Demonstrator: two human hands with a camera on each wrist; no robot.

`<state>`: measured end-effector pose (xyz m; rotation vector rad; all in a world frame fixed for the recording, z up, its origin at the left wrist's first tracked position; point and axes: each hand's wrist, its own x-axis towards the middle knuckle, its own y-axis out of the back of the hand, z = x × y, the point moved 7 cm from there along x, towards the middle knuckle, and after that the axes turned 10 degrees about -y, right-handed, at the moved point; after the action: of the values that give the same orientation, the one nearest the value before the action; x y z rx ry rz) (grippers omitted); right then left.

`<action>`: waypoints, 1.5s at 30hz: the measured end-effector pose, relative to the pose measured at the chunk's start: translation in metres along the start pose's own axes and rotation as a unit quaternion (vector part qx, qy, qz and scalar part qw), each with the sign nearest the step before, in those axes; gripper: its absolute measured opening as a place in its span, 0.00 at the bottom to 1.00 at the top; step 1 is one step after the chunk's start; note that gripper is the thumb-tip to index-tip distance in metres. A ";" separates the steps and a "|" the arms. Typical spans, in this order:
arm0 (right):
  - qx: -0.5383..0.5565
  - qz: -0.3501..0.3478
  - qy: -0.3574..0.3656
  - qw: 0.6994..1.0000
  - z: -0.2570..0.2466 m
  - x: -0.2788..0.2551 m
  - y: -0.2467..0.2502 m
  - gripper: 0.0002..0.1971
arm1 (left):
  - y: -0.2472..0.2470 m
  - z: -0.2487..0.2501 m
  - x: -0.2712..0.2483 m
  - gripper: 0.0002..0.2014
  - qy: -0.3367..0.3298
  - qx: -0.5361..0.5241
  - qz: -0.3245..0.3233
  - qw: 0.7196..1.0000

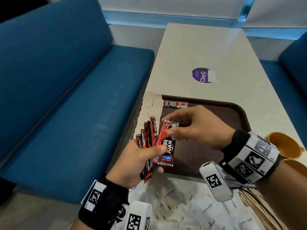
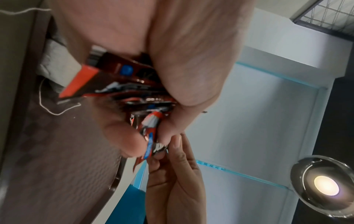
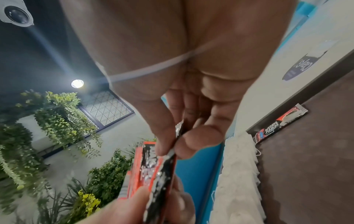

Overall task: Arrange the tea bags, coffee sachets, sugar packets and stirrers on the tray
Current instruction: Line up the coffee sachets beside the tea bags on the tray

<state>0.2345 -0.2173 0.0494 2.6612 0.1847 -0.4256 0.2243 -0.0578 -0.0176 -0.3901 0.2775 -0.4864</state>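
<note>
The left hand [image 1: 132, 161] is gripping a fanned bundle of red-and-black coffee sachets [image 1: 147, 138], fingers curled round it; the count is not readable. The right hand [image 1: 197, 125] is pinching the top edge of one red-and-black "Kopi Juan" sachet [image 1: 166, 145] between thumb and forefinger, while the left thumb is lying on its lower half. Both hands are hovering over the near left part of the dark brown plastic tray [image 1: 239, 112]. One sachet [image 1: 175, 103] is lying flat at the tray's far left. White paper tea bags [image 1: 149, 108] are overlapping along its left edge. White sugar packets [image 1: 176, 201] and wooden stirrers [image 1: 254, 201] are lying on the table, partly hidden by the wrists. The left wrist view is blurred.
</note>
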 end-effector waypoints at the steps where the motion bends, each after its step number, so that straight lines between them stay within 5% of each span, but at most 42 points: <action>1: 0.008 0.003 -0.001 1.000 0.001 -0.001 0.003 0.16 | 0.002 0.000 0.001 0.12 -0.008 0.001 0.011 1.000; 9: 0.102 0.064 -0.029 0.992 0.012 -0.006 0.016 0.16 | 0.011 0.007 0.005 0.04 -0.048 -0.076 0.091 0.992; 20: 0.183 0.123 -0.005 0.975 0.019 -0.014 0.039 0.14 | 0.007 0.002 0.008 0.28 -0.073 -0.111 0.049 0.990; 25: 0.233 0.082 -0.016 0.969 0.022 -0.014 0.027 0.12 | 0.005 0.005 0.014 0.09 -0.086 -0.035 0.094 0.991; 34: 0.052 0.078 -0.062 0.994 0.037 0.002 0.029 0.11 | 0.020 0.006 0.021 0.10 -0.113 -0.071 0.157 0.979; 39: -0.083 0.204 -0.128 0.967 0.071 0.061 0.073 0.08 | 0.033 0.000 0.023 0.15 -0.090 -0.071 0.155 0.981; 45: -0.187 0.161 -0.184 0.952 0.098 0.120 0.079 0.13 | 0.040 -0.004 0.022 0.16 -0.100 -0.041 0.150 0.983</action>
<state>0.3371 -0.3237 -0.0424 2.1424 -0.2559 -0.6897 0.2577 -0.0371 -0.0415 -0.4655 0.1579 -0.1386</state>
